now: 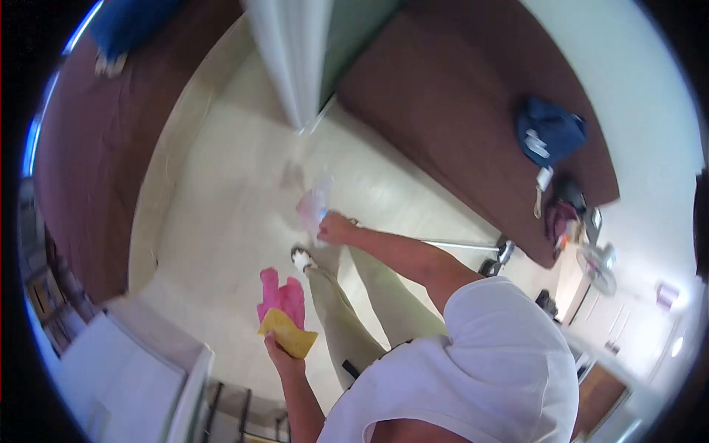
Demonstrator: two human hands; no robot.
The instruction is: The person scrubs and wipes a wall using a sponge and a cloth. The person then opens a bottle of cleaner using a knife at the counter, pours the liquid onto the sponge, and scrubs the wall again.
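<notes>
- Pale translucent item point(312, 209), maybe a bottle, is being held in the right hand point(338, 227) out over the floor point(229, 199); right grip is being kept closed around its side. Blurred, so exact type can't be told.
- Its long axis is being shown running roughly up-down in the view; it is being held just beyond the right knuckles, so the right hand is nearer, left well apart.
- Yellow cloth point(288, 334) is being pinched in the left hand point(284, 356), thumb over its edge; left grip is being filled by it, narrow.
- Pink item point(283, 297), glove or cloth, is being carried with it, sticking out past the yellow on the far side.
- Pale floor is being stood on; one shoe point(301, 258) is being shown between the hands' lines.
- Room is being flanked by two brown-covered beds, left point(96, 177) and right point(443, 88); a blue bag point(550, 131) is being supported by the right one.
- View is being split at top by a white wall edge point(292, 59).
</notes>
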